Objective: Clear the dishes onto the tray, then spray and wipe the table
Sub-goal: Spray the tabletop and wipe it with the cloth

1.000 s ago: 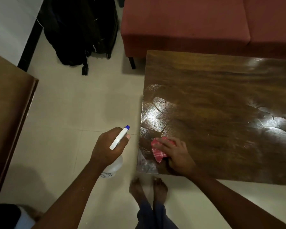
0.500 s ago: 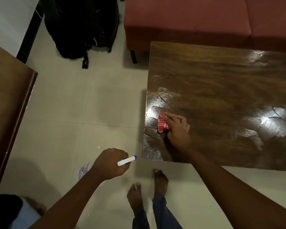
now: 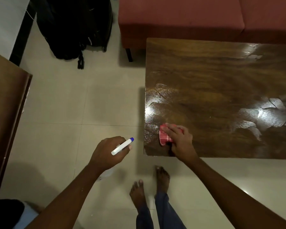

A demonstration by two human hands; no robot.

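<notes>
Wiping, I judge: the dark wooden worktop shows no dishes; my right hand presses flat fingers on the red checked cloth at its near-left corner; my left hand clamps the white blue-tipped spray bottle; wet patches left to wipe.

Both forearms are bare along their whole visible length, down to the left grip and the right grip. The legs are clothed in dark blue trousers, denim by the look, with hems that reach the ankles. Below them the left foot and the right foot are bare, their toenails pale.
</notes>
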